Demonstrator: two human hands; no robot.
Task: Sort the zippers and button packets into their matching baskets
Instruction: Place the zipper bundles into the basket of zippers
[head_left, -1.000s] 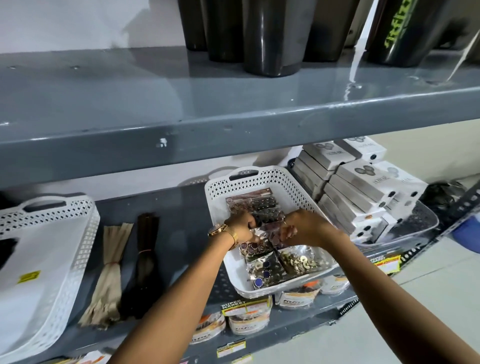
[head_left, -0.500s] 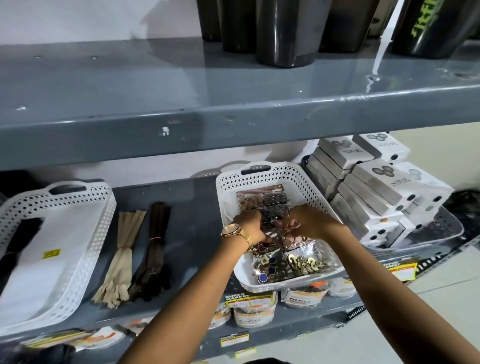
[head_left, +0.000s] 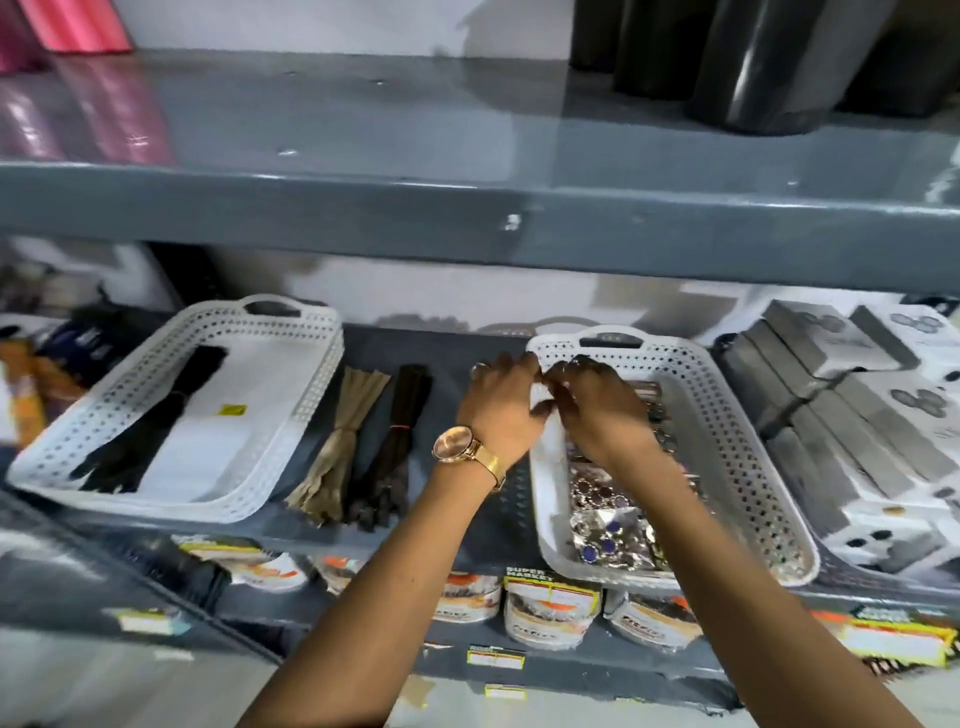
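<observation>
Grey shelf (head_left: 415, 358): button packets (head_left: 608, 525) fill the right basket (head_left: 737, 415), both hands there, left hand (head_left: 501, 402) and right hand (head_left: 597, 410), grip unclear; tan zippers (head_left: 340, 452) and brown zippers (head_left: 392, 447) lie outside the left basket (head_left: 311, 395).

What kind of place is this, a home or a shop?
Most likely a shop or its stockroom. Grey metal shelving carries price labels on its front edge, identical white boxes are stacked in number, and bundled zippers lie beside a basket of button packets.
</observation>
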